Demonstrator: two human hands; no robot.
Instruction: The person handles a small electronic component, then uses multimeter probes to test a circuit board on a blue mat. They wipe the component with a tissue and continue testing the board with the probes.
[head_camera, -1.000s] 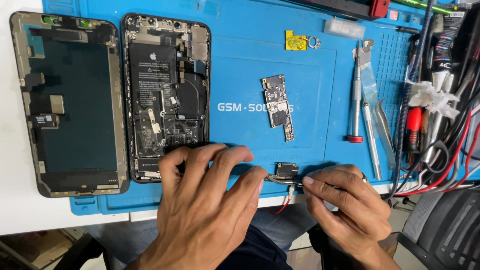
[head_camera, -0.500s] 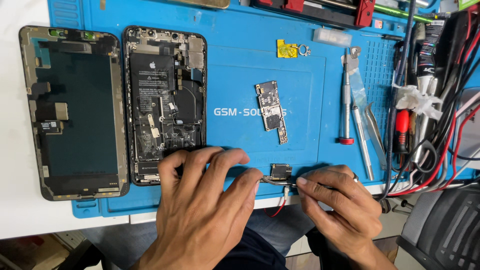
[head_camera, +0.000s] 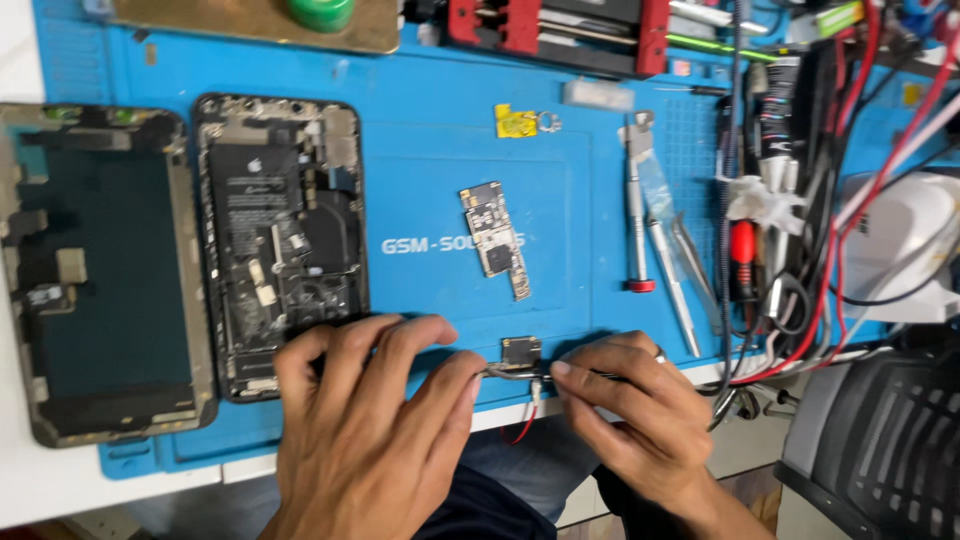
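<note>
My left hand (head_camera: 375, 420) lies at the front edge of the blue work mat (head_camera: 430, 180), its thumb and fingertips pinched on a small metal phone part with thin wires (head_camera: 520, 362). My right hand (head_camera: 640, 410) pinches the same part from the right side. A red wire and a white wire hang down below it. A small circuit board (head_camera: 495, 238) lies on the mat just beyond my hands. The opened phone body (head_camera: 282, 250) lies left of it, and the detached screen (head_camera: 95, 270) lies face down at the far left.
A red-tipped screwdriver (head_camera: 636, 215) and tweezers (head_camera: 678, 270) lie on the mat's right. Tangled red and black cables (head_camera: 800, 230) crowd the right edge. A red and black clamp fixture (head_camera: 570, 30) stands at the back. A yellow scrap (head_camera: 516, 121) lies mid-mat.
The view has shifted toward the right and nearer. Both hands remain pinched on the small part at the mat's front edge, barely moved.
</note>
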